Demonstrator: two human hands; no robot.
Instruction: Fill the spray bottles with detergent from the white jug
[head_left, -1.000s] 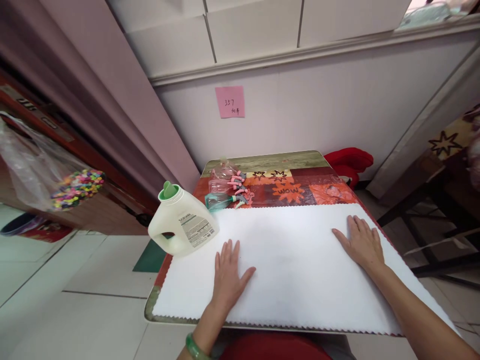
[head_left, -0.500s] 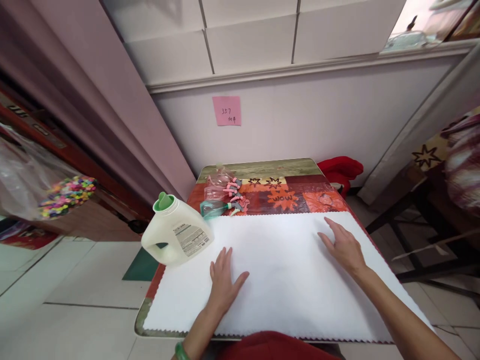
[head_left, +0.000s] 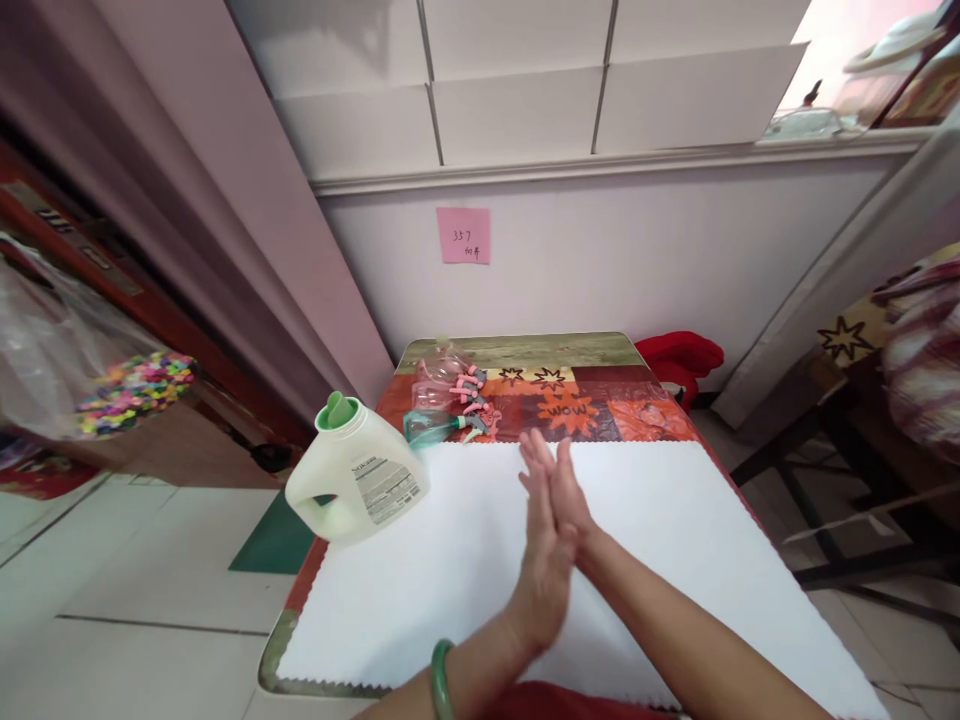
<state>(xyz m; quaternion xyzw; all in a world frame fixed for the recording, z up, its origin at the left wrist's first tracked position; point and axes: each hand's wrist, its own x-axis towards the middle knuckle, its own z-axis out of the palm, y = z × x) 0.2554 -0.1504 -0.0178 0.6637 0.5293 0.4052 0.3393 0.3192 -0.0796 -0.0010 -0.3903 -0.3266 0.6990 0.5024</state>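
Observation:
My left hand [head_left: 544, 575], with a green bangle [head_left: 441, 680] at the wrist, rests palm to palm against my right hand [head_left: 571, 498]. Both have their fingers stretched out, and nothing shows between them. They are above a white scallop-edged mat [head_left: 420, 580] on the table. Left of them, a cream jug [head_left: 352, 475] with its green spout uncovered stands upright on the mat's left edge. Behind the jug lie a green-tinted spray bottle [head_left: 431, 427] and pink clear spray bottles [head_left: 439, 390], on their sides with triggers pointing right.
The table's patterned cover [head_left: 566, 412] shows beyond the mat. A pink note [head_left: 463, 236] is stuck to the wall. To the left hangs a clear bag of colourful small pieces [head_left: 142, 390]. Something red [head_left: 679, 360] is behind the table's right corner; a dark stool [head_left: 795, 470] stands at right.
My hands were apart, spread over the left and right of the mat. Both have moved inward and now meet palm to palm. The view has shifted slightly.

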